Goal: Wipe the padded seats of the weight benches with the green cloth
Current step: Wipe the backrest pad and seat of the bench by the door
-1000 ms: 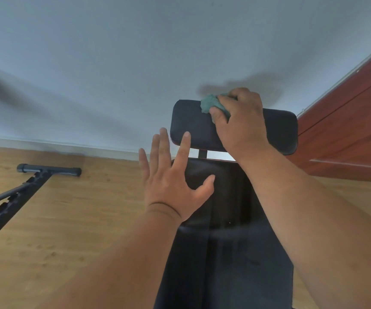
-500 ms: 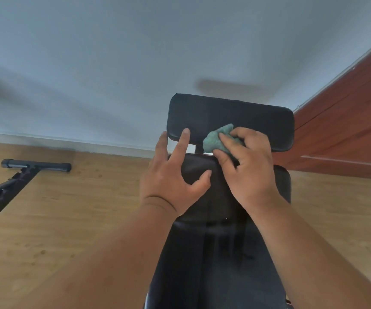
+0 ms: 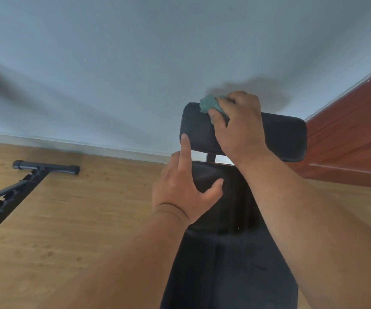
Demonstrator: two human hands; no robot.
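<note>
The wiping is judged to be under way, not finished: the cloth (image 3: 210, 105) is pressed against the upper left corner of the headrest pad (image 3: 280, 137), while the long pad (image 3: 229, 253) below the headrest pad is not being touched by the cloth; whether it has been wiped cannot be told. Only this one bench is seen in full, so other benches are presumed to remain. The cloth is bunched and gripped by the right hand (image 3: 239, 123), its fingers (image 3: 235, 98) curled over the top of it, with a green tuft left showing past the thumb. The left hand (image 3: 184, 188) holds nothing; its fingers (image 3: 185, 148) are relaxed, one pointing up to the headrest pad's lower left edge, the thumb resting on the long pad.
</note>
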